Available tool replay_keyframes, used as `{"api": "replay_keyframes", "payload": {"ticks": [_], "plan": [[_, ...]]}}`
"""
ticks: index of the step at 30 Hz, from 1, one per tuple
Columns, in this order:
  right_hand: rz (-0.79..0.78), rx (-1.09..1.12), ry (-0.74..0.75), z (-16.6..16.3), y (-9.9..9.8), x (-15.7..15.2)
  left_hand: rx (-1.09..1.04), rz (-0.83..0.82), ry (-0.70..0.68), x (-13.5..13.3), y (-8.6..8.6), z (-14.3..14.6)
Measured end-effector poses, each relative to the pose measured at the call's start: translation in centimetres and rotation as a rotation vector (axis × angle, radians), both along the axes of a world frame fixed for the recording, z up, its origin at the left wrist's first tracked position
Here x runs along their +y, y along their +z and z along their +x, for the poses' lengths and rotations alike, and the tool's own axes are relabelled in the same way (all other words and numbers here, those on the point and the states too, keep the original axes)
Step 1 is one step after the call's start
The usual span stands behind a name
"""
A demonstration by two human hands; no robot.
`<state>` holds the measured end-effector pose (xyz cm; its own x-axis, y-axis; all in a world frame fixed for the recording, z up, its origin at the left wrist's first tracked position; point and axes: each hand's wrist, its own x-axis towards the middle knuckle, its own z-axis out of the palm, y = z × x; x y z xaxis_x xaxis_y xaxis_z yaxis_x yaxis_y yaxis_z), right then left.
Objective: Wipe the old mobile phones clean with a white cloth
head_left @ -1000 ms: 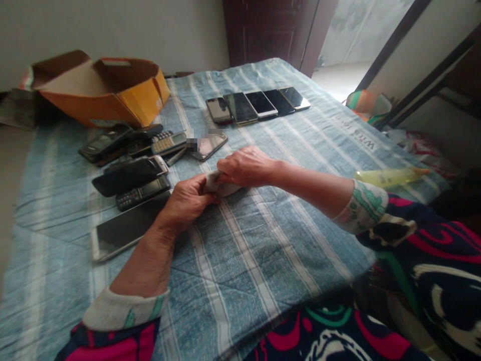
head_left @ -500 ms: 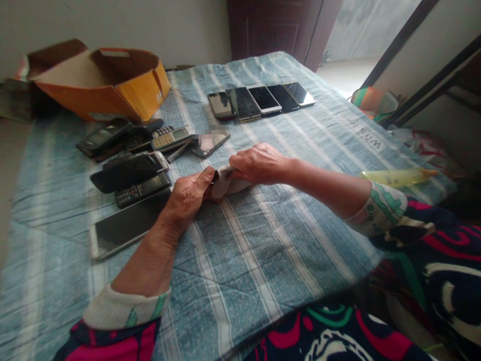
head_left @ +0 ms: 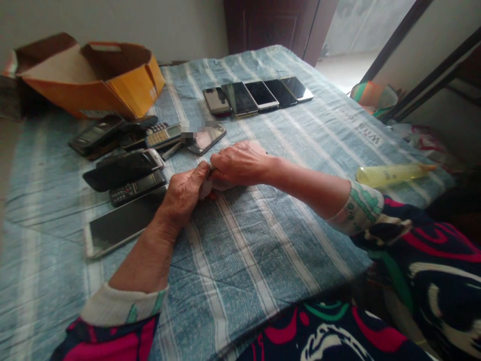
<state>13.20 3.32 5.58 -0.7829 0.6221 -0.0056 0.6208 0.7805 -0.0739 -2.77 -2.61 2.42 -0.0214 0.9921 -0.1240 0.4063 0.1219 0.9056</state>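
Over the middle of the striped bedspread [head_left: 240, 230], my two hands meet, both closed. My left hand [head_left: 184, 195] has its thumb pressed on top of a small dark-edged thing, now almost wholly covered by fingers; its kind cannot be made out. My right hand [head_left: 240, 163] bunches a whitish cloth [head_left: 205, 190] against it, with only a little of the cloth showing. Just beyond my fingers lies a phone with a silver rim [head_left: 208, 138]. Beside my left wrist is a large white-edged phone [head_left: 120, 225], partly hidden by the forearm.
Old keypad phones, including a black one [head_left: 137, 189] and a beige one [head_left: 164, 134], are heaped at left. A yellow cardboard box [head_left: 124, 93] stands behind them. Several smartphones [head_left: 262, 95] form a row at the back. A yellowish tube [head_left: 391, 174] lies near the right edge.
My right hand has moved left, closing over the cloth and against my left hand. Less of the cloth and the dark edge shows. The view has shifted slightly.
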Motion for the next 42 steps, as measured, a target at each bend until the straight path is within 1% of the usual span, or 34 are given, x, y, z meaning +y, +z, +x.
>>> {"api": "replay_keyframes", "payload": {"ticks": [3, 7, 10, 13, 17, 19, 22, 23, 25, 29, 32, 34, 38, 40, 42], "plan": [[0.016, -0.012, 0.014, 0.5, -0.1, 0.1, -0.053, -0.016, 0.010, 0.1, -0.2, 0.0], [0.020, -0.039, -0.019, 2.7, -0.1, 0.3, -0.259, -0.039, 0.020, 0.4, -0.8, 0.0], [0.007, -0.057, -0.043, 4.3, 0.0, 0.6, -0.318, -0.048, 0.029, 0.4, -1.0, 0.2], [0.005, -0.063, -0.046, 4.9, 0.0, 0.6, -0.313, -0.043, 0.026, 0.4, -0.9, 0.4], [0.003, -0.047, -0.052, 3.3, -0.1, 0.3, -0.285, -0.045, 0.023, 0.4, -0.7, 0.5], [0.002, -0.020, -0.036, 2.0, -0.1, 0.2, -0.204, -0.012, 0.026, 0.3, -0.4, 0.4], [-0.005, 0.021, -0.007, 0.3, -0.1, 0.0, -0.023, 0.048, 0.015, 0.2, 0.2, 0.5], [-0.010, 0.027, -0.001, -0.1, -0.1, -0.1, 0.015, 0.052, 0.014, 0.2, 0.3, 0.5], [-0.015, 0.032, 0.006, -0.4, -0.1, -0.2, 0.023, 0.042, 0.022, 0.1, 0.4, 0.4], [-0.002, 0.024, -0.002, 0.7, -0.2, -0.4, -0.056, 0.027, 0.018, 0.1, -0.3, 0.1], [-0.002, 0.020, -0.044, 2.5, -0.4, -0.4, -0.231, 0.004, 0.039, 0.2, -1.0, 0.1], [-0.014, 0.030, -0.065, 3.9, -0.4, -0.3, -0.297, -0.016, 0.048, 0.3, -1.2, 0.3], [-0.057, 0.087, -0.075, 5.7, -0.2, -0.3, -0.301, -0.011, 0.070, 0.3, -1.3, 0.5], [-0.066, 0.100, -0.102, 5.6, -0.1, -0.6, -0.284, -0.008, 0.073, 0.2, -1.2, 0.5], [-0.065, 0.092, -0.133, 4.8, -0.1, -1.0, -0.266, -0.001, 0.055, 0.1, -1.1, 0.4]]}}
